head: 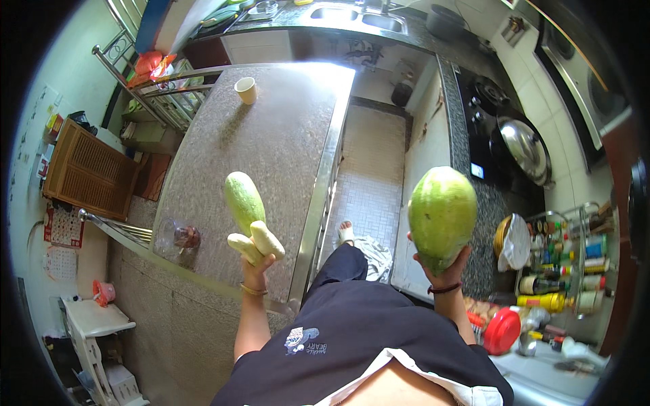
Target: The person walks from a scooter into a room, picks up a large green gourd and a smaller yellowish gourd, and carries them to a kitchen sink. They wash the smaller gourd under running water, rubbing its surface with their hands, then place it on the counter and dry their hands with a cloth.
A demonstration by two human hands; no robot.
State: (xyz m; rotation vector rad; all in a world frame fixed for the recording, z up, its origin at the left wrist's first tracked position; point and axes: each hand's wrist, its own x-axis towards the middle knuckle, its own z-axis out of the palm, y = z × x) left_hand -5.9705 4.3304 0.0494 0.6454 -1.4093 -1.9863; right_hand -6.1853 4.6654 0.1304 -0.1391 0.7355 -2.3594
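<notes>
My left hand [257, 267] grips several pale green vegetables over the near part of the table. The longest, a cucumber-like gourd [245, 202], points away from me. Two shorter, paler ones, a stubby cucumber [267, 240] and a similar cucumber [245, 248], cross in front of its lower end. On the right, my right hand [447, 269] holds up a large green papaya-like fruit [443, 215] by its narrow lower end. The fruit hides most of those fingers.
On the stone-topped table [284, 137] stand a paper cup [246, 91] and a clear glass vessel with dark red contents [187, 237]. To the right are a gas stove [487, 137], a lidded wok [523, 144] and a bottle rack [553, 274]. A double sink [334, 14] lies ahead.
</notes>
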